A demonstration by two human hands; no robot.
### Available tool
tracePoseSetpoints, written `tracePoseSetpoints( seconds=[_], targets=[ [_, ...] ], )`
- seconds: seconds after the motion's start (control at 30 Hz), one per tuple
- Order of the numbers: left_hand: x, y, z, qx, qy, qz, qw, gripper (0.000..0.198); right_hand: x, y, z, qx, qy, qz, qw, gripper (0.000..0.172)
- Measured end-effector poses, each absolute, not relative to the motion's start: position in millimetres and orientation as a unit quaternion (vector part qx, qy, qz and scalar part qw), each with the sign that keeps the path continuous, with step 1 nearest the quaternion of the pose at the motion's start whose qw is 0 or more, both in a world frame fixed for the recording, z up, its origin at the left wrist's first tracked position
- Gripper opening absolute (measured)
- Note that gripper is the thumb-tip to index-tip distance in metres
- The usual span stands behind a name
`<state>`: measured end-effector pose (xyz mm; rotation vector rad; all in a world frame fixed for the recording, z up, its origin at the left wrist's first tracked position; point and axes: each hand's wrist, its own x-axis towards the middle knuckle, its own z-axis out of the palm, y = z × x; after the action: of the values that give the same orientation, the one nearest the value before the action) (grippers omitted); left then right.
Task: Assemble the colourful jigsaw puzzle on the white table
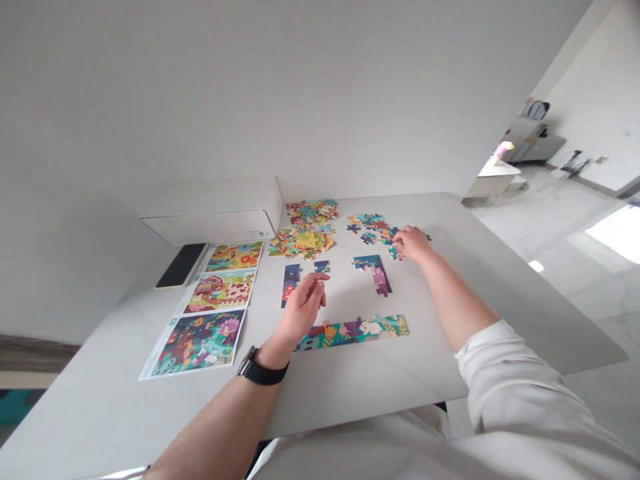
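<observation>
My left hand [305,301] is over the left part of the puzzle, index finger stretched out and the other fingers loosely bent, holding nothing. Just beyond its fingertips lies a small dark blue jigsaw piece [322,266]. A joined left-edge strip [290,277] lies partly behind this hand. My right hand [414,244] is at the right end of a loose heap of blue jigsaw pieces [371,220], its bent fingers closed on a piece there. Between the hands sits a joined corner section [379,273] with a purple animal. Nearer me runs a joined bottom strip [367,327] with a white rabbit.
Two heaps of yellowish pieces [303,241] and mixed pieces [313,211] lie toward the wall. A sheet with three printed pictures [203,341] is at the left, beside a black phone [182,265]. Behind them stands a white box [215,227]. The table [525,320] has a rounded right corner.
</observation>
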<state>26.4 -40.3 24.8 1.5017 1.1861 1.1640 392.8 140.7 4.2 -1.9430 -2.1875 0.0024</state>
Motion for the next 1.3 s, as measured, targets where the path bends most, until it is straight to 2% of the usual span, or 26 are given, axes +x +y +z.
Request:
tracePoseSetpoints(
  seconds=[0.4, 0.6, 0.73, 0.83, 0.9, 1.0, 1.13, 1.3],
  targets=[
    [24.5, -42.2, 28.9, 0.609, 0.467, 0.469, 0.437, 0.042, 390.1, 137.6, 14.7, -0.637, -0.758, 0.017, 0.135, 0.017],
    [24.4, -44.2, 33.5, 0.609, 0.461, 0.474, 0.437, 0.04, 383.4, 126.0, 29.7, -0.634, -0.756, 0.063, 0.151, 0.015],
    [25.2, -42.4, 34.9, 0.584, 0.445, 0.488, 0.472, 0.043, 376.5, 116.1, 42.4, -0.624, -0.736, 0.137, 0.223, 0.018],
    [26.8, -41.7, 37.8, 0.538, 0.434, 0.5, 0.521, 0.044, 357.9, 102.7, 54.6, -0.52, -0.755, 0.24, 0.32, 0.028],
    [27.5, -42.1, 41.0, 0.497, 0.428, 0.503, 0.563, 0.046, 337.4, 88.5, 64.0, -0.423, -0.777, 0.308, 0.351, 0.036],
    [26.9, -42.0, 44.0, 0.436, 0.407, 0.495, 0.632, 0.053, 302.8, 61.9, 75.9, -0.328, -0.791, 0.392, 0.336, 0.041],
    [23.8, -38.9, 40.5, 0.386, 0.397, 0.444, 0.704, 0.055, 271.4, 34.7, 80.5, -0.272, -0.819, 0.407, 0.298, 0.042],
    [21.7, -37.8, 38.5, 0.425, 0.437, 0.42, 0.672, 0.051, 266.0, 25.7, 67.5, -0.278, -0.832, 0.385, 0.286, 0.045]
  ],
)
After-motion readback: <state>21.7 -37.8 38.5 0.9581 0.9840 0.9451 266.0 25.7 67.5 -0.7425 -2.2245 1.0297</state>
